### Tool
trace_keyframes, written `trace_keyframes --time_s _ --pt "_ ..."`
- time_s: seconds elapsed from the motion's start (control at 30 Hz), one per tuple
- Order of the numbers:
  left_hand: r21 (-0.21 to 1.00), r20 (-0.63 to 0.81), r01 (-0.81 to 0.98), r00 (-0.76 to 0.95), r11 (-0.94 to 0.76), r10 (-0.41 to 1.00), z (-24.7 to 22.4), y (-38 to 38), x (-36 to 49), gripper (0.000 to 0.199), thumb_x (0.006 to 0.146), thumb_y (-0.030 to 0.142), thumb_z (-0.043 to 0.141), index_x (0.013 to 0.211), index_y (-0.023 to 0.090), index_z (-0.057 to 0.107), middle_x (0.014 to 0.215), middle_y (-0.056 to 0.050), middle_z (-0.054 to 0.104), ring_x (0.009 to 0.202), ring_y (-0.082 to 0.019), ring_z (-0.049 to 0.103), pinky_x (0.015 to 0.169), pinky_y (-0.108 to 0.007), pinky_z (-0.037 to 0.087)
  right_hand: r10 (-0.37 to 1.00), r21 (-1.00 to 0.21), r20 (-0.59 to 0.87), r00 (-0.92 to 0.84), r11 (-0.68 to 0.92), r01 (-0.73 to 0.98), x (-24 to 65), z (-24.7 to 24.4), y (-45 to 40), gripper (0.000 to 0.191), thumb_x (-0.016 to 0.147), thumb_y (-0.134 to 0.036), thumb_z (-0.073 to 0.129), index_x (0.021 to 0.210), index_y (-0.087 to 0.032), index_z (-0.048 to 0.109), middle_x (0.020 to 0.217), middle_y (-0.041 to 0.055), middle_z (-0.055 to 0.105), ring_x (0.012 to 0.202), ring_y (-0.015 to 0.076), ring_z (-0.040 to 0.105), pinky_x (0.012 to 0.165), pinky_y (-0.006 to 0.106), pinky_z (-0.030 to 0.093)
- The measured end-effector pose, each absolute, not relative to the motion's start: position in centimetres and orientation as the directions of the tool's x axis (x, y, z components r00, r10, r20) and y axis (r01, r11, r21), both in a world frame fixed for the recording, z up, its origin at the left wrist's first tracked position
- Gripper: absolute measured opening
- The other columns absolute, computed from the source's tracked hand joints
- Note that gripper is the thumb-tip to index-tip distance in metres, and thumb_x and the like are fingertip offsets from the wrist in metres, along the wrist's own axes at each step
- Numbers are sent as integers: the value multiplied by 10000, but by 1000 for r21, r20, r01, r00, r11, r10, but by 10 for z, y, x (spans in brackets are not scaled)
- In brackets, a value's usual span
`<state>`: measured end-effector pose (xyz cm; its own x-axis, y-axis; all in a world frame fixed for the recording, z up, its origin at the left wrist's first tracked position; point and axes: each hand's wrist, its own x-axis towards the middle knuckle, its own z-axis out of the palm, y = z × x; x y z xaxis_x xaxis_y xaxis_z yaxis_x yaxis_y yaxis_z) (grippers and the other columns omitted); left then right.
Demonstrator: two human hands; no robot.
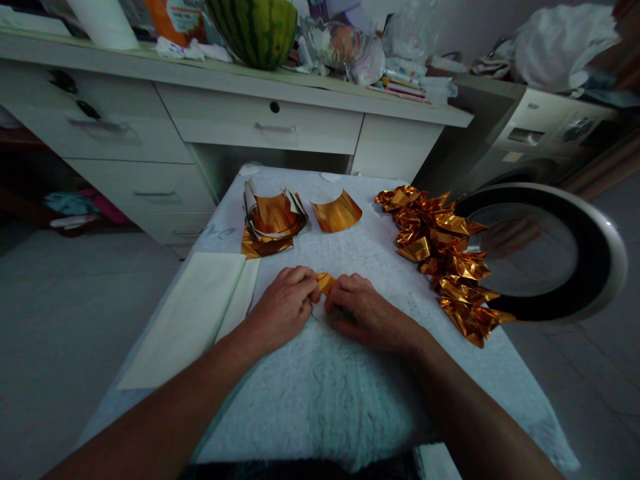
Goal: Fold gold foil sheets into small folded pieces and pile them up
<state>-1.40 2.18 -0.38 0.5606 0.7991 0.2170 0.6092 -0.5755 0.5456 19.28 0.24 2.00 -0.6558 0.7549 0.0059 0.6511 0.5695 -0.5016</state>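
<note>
Between my two hands, near the middle of the cloth-covered table (pixel 300 400), is a small piece of gold foil paper (pixel 326 283). My left hand (pixel 289 298) grips its left side with curled fingers. On the other side my right hand (pixel 363 310) pinches it, and both hands hide most of the piece. Beyond them a curled stack of gold foil sheets (pixel 274 215) lies at the left. One loose gold sheet (pixel 338 212) curves beside it. Along the right edge runs a heap of folded gold foil pieces (pixel 440 253).
Pale paper sheets (pixel 185 320) lie at the table's left. A white drawer desk (pixel 270 127) stands behind, bearing a watermelon (pixel 255 30), a glass bowl (pixel 333 47) and clutter. On the right, a washing machine (pixel 530 127) has its round door (pixel 607 257) swung out against the table's side.
</note>
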Motion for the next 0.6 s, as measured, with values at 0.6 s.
trace_keyframes --time_s 0.6 --pt "588 102 575 644 -569 758 2 14 -22 241 721 175 675 947 227 609 1214 -66 490 1192 -281 438 1042 -469 410 752 -531 88 -653 590 608 193 14 5 89 895 -192 636 983 -202 645 977 42 609 928 191 510 843 336 358"
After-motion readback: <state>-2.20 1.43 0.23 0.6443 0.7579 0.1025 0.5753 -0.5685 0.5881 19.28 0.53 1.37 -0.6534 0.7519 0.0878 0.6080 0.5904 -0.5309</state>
